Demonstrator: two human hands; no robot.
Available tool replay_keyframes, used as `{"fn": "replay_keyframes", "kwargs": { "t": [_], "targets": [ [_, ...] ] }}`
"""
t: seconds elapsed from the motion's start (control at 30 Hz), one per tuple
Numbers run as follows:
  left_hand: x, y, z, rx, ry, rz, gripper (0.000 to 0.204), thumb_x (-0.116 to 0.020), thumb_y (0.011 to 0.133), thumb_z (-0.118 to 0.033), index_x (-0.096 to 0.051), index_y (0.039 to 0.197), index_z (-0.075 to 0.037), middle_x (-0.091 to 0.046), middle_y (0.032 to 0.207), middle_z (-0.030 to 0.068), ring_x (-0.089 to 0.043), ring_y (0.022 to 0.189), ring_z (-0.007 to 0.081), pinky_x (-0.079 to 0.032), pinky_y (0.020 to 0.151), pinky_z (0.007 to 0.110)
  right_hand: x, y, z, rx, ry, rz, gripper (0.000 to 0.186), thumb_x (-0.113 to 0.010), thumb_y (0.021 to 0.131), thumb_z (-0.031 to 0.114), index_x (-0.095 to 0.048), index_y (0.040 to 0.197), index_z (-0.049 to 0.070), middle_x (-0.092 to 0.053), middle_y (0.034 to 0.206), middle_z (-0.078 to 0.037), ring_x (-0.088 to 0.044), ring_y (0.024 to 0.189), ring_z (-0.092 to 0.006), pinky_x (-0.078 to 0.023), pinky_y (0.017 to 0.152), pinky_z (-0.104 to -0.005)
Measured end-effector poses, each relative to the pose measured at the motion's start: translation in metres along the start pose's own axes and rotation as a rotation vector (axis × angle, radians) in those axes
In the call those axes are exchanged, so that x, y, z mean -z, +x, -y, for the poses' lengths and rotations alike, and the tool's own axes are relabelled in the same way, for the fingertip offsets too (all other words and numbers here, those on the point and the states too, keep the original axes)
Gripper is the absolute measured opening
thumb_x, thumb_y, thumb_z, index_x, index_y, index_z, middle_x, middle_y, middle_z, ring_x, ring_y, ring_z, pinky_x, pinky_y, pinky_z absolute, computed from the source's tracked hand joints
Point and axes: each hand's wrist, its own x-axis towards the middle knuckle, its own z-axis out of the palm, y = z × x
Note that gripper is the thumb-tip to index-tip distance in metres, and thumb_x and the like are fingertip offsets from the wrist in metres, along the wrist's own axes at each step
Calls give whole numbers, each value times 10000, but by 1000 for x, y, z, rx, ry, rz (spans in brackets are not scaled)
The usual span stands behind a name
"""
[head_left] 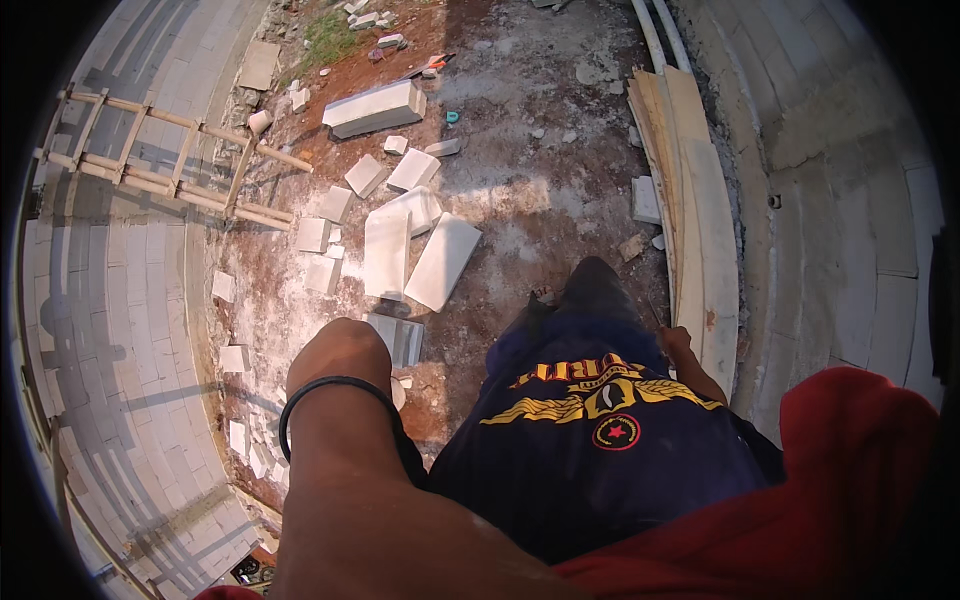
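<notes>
My left arm (345, 440) reaches forward from the lower edge with a black band round it. Its far end is rounded and bent, and no fingers show. My right hand (677, 343) hangs low at my side, beside the boards. Its fingers look curled, and a thin dark thing (656, 313) sticks out from them, too small to name. Ahead of my left arm, pale building blocks lie on the ground: a grey-white block (397, 340) right by it, and two long white blocks (387, 254) (443, 262) side by side beyond.
Broken block pieces (367, 175) and a long block (375, 108) lie farther off, near a tool with an orange handle (436, 63). A wooden ladder (180, 160) leans at the left block wall (120, 300). Long boards (705, 230) and pale pipes (662, 35) run along the right wall.
</notes>
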Motion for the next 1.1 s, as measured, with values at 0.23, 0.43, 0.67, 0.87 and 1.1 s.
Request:
{"fn": "replay_keyframes", "kwargs": {
  "t": [0.23,0.43,0.67,0.87,1.1],
  "targets": [
    [157,-40,59,-18,-6,60,203,-536,936,-164,-641,800,-56,-615,1013,196,-607,966,362,-479,780,477,-17,143,16,141,-128,14,472,-597,837,383,-678,1035,-38,-679,1014,-244,-658,974,-384,-526,808,-429],
    [288,-92,126,63,58,7,204,-526,939,-154,-635,798,-54,-613,1020,209,-607,976,375,-479,790,490,39,229,186,175,-163,-72,480,-574,835,418,-697,975,-24,-667,994,-274,-655,941,-411,-521,806,-453],
    [417,-136,141,242,201,-163,205,-515,943,-142,-628,796,-53,-611,1029,224,-607,987,391,-479,801,506,132,327,454,382,-30,-46,491,-576,815,419,-695,945,-39,-668,970,-270,-653,918,-433,-512,838,-450],
    [516,-227,174,302,239,-244,207,-506,946,-131,-621,794,-51,-610,1036,237,-607,997,404,-478,811,519,192,384,605,214,259,-95,486,-626,804,330,-642,1037,-95,-644,1057,-286,-633,989,-416,-487,868,-454],
    [618,-320,163,-32,642,-493,232,-468,840,45,-577,638,15,-579,617,178,-602,503,264,-466,500,298,167,489,754,132,27,-55,357,-617,842,234,-647,1068,-42,-655,1056,-236,-644,987,-371,-510,812,-440]
  ]
}}
